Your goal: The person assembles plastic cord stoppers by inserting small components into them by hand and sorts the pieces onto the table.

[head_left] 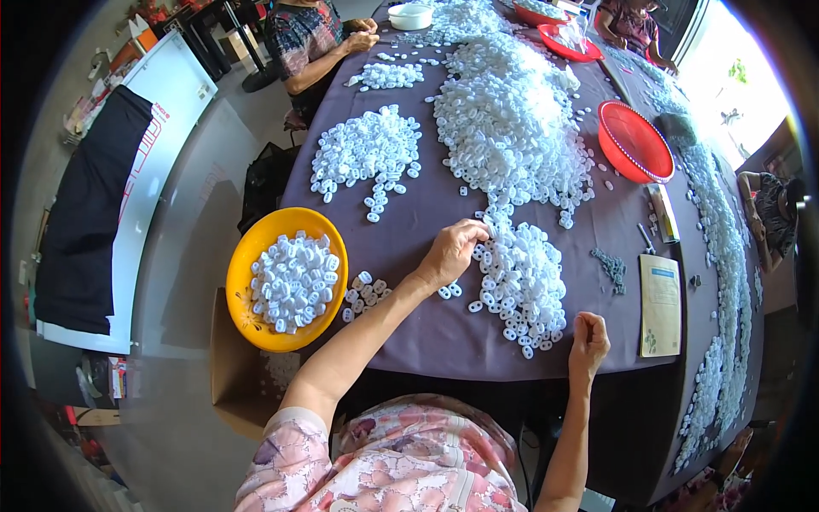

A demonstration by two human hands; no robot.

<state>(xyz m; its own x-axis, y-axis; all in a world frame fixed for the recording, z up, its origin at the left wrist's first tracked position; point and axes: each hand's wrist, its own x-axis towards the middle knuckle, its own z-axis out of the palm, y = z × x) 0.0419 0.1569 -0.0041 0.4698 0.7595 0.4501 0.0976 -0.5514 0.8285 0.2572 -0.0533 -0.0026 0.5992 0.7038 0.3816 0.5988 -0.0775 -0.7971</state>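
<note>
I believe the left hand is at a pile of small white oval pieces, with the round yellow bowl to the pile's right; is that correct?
Not quite: the left hand is at that pile of white pieces, but the head view shows the yellow bowl to the pile's left.

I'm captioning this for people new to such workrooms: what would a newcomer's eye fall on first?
Probably the big heap of small white oval pieces along the middle of the dark tablecloth. Next, likely the bright yellow bowl holding more of them at the near left, and the red basket right of the heap. In front of the wearer, the left hand is at a smaller pile's edge.
</note>
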